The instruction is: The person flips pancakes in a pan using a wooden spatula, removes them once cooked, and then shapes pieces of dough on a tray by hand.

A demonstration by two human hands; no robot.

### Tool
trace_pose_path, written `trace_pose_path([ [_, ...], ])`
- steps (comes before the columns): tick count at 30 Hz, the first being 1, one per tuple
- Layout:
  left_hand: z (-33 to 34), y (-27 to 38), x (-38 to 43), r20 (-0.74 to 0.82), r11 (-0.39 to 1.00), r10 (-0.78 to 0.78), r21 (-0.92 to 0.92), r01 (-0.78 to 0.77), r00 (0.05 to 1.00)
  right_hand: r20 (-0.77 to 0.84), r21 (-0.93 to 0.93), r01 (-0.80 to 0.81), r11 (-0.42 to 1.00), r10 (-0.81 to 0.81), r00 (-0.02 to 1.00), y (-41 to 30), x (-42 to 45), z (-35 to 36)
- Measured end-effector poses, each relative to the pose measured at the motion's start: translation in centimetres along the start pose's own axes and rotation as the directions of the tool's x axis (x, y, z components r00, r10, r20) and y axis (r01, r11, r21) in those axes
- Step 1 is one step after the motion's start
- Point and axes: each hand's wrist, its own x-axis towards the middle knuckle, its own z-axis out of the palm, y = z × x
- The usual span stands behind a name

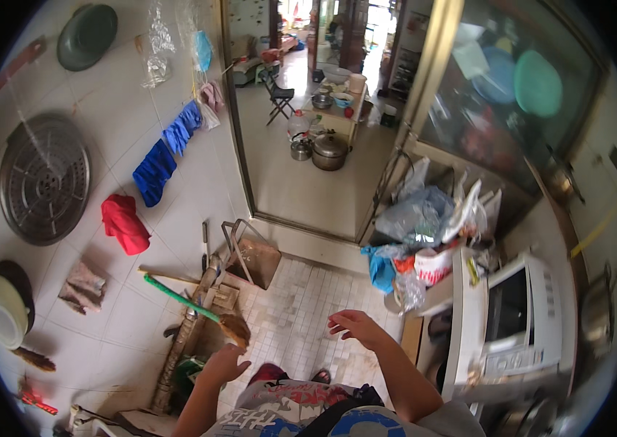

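My left hand [225,361] is held out over the low ledge on the left, thumb apart from the fingers and nothing in its grasp. Just beyond its fingertips are the brown bristles [235,329] of a small brush with a green handle [177,295]; I cannot tell whether hand and bristles touch. The brush lies slantwise across the ledge [170,358] against the tiled wall. My right hand [356,329] hovers above the tiled floor [308,306], empty, its fingers loosely curled and apart. Beyond the ledge's far end stands a dustpan [258,262] with an upright handle.
To the right, plastic bags [417,218] are piled beside a white microwave oven [521,311] on a counter. An open doorway ahead has a raised sill [308,232]. Cloths, including a red one [125,224], and a round steamer plate [46,179] hang on the left wall.
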Motion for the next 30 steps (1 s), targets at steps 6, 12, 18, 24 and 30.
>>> trace_pose_path([
  [6,-4.0,-3.8,18.4,-0.073,0.978,-0.079,-0.200,0.063,0.994,0.117,-0.177,-0.014,0.984,0.035,0.992,-11.5,17.6,-8.5],
  [12,-14.8,-6.5,45.0,0.027,0.984,-0.145,0.103,0.142,0.989,-0.029,-0.143,-0.046,0.989,0.042,0.999,-23.9,35.5,-16.9],
  [18,-33.5,1.2,70.4,-0.287,0.947,0.318,0.060,-0.315,0.904,-0.060,-0.101,0.015,0.995,-0.021,0.998,-39.5,51.6,-24.0],
  [24,-45.1,1.7,90.5,-0.206,0.887,0.458,0.034,-0.461,0.865,0.053,-0.147,0.065,0.987,-0.058,0.997,-51.7,74.0,-31.3],
  [30,-55.7,-4.8,105.9,-0.101,0.996,0.065,0.063,-0.059,0.993,0.198,-0.307,0.030,0.951,0.033,0.980,-66.8,97.1,-33.3],
])
